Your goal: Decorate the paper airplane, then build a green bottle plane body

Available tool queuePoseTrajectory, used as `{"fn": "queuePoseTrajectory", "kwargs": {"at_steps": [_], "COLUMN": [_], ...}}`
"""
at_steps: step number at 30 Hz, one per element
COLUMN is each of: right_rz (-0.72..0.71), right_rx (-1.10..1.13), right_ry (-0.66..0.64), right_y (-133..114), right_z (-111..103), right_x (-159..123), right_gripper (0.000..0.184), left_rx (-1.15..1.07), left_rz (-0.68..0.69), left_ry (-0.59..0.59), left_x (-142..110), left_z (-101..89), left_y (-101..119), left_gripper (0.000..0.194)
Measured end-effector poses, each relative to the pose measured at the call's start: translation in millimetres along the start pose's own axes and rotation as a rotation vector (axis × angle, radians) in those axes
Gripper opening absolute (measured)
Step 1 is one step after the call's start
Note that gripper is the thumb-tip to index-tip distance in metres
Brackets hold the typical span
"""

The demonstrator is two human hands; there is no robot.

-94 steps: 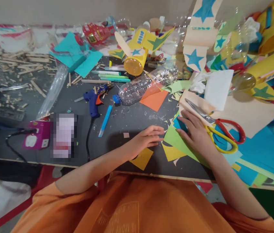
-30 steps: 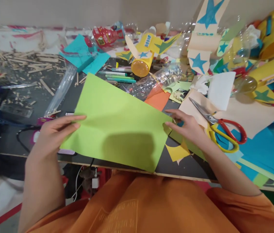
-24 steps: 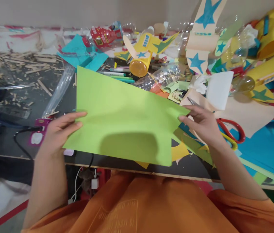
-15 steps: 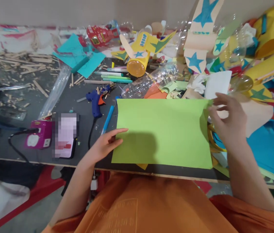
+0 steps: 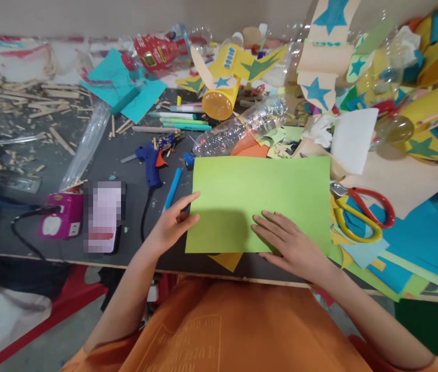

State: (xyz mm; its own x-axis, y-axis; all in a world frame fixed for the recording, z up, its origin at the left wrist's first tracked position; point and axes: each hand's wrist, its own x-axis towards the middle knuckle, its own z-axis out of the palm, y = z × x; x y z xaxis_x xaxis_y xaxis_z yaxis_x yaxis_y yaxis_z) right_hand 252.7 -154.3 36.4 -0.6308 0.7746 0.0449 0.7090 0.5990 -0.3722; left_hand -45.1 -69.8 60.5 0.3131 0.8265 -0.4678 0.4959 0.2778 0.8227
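Observation:
A light green paper sheet [image 5: 265, 191] lies flat on the dark table [image 5: 125, 170] in front of me. My right hand [image 5: 292, 243] rests palm down on the sheet's near edge, fingers spread. My left hand [image 5: 174, 225] pinches the sheet's left edge between thumb and fingers. Red-and-yellow scissors [image 5: 358, 212] lie just right of the sheet. A clear plastic bottle [image 5: 238, 132] lies beyond the sheet's far edge.
A blue glue gun [image 5: 149, 163], a blue marker [image 5: 172, 188], a phone [image 5: 103, 217] and a pink box [image 5: 61, 222] lie to the left. Coloured paper scraps, a yellow bottle plane [image 5: 222, 82] and wooden sticks [image 5: 28, 103] crowd the back and right.
The green sheet, held up and turned between both hands, has come down flat on the table. My right hand left its right corner and now presses on the near edge.

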Motion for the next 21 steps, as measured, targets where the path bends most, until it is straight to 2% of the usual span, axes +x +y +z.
{"fn": "queuePoseTrajectory", "kwargs": {"at_steps": [4,6,10,13,15,18,19,21], "right_rz": [-0.016,-0.033,-0.059,-0.047,0.007,0.102,0.121,0.131], "right_rx": [0.025,0.011,-0.046,-0.005,0.057,0.116,0.113,0.072], "right_ry": [0.022,0.030,0.041,-0.023,-0.098,-0.184,-0.207,-0.231], "right_y": [2.1,-0.5,-6.5,-4.7,0.3,11.3,15.3,23.3], "right_z": [-9.2,-15.0,-28.8,-40.6,-47.6,-54.7,-55.8,-55.8], "right_x": [3.7,8.8,22.9,34.5,42.6,55.9,60.4,68.9], "right_gripper": [0.038,0.031,0.028,0.033,0.035,0.033,0.032,0.032], "left_rx": [0.079,0.141,0.266,0.407,0.498,0.644,0.719,0.856], "left_rz": [0.043,0.091,0.309,0.526,0.672,0.885,0.899,0.804], "left_ry": [0.052,0.136,0.382,0.560,0.554,0.390,0.345,0.270], "left_x": [-0.5,-3.8,-21.1,-37.5,-42.7,-34.5,-27.8,-11.1], "left_z": [-5.9,-8.8,-7.7,2.3,12.8,29.8,34.6,41.3], "left_y": [-1.1,0.2,9.2,16.4,18.5,17.9,17.3,16.0], "left_gripper": [0.045,0.042,0.037,0.030,0.028,0.035,0.037,0.037]}}
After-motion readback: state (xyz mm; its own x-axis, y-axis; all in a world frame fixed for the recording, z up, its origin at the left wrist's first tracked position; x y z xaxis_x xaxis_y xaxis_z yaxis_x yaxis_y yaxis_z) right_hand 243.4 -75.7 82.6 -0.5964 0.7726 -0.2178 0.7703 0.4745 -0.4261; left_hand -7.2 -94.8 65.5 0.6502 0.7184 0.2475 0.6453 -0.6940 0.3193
